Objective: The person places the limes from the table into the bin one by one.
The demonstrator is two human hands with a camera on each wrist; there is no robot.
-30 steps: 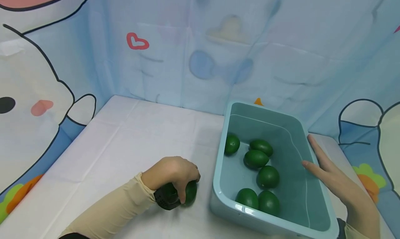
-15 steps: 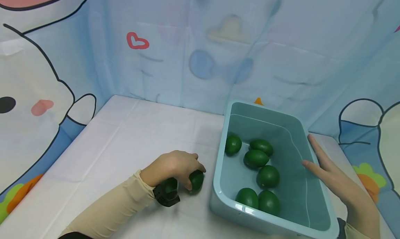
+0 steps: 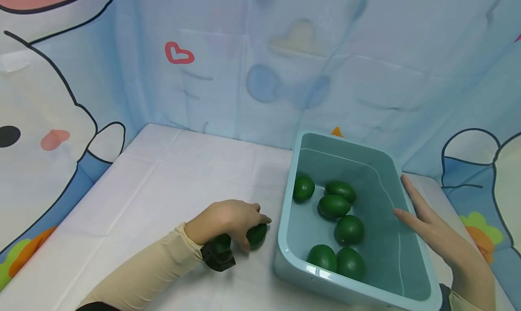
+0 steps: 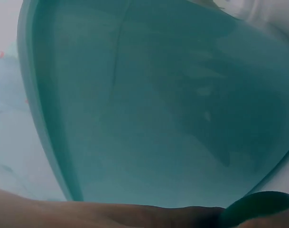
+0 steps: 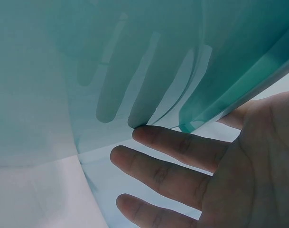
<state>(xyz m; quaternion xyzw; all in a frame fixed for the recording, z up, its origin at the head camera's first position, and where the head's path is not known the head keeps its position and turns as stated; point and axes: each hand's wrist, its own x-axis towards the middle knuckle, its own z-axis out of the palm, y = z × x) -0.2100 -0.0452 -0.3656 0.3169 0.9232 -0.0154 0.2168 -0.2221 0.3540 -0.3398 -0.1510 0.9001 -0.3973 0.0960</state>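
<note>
My left hand (image 3: 232,218) is over the white table, left of a blue-green plastic tub (image 3: 285,211). Its thumb and fingers pinch a dark green oval fruit (image 3: 257,235), smooth and much like an avocado. The same fruit (image 4: 258,208) shows at the bottom of the left wrist view, in front of the tub's wall. A second green fruit (image 3: 221,242) lies beneath the left wrist, partly hidden by the black wrist strap. My right hand (image 3: 433,229) rests against the tub's right side, thumb over the rim. In the right wrist view, its fingers (image 5: 161,173) are straight and spread.
Several like fruits lie inside the tub: one (image 3: 303,188) by its left wall, a touching pair (image 3: 333,206) in the middle, others (image 3: 350,262) toward the near end. A blue cartoon-print cloth (image 3: 220,67) hangs behind the table (image 3: 171,166).
My left hand has shifted a little to the right, and the fruit at its fingertips has moved right and away from me. The right hand keeps its place on the tub.
</note>
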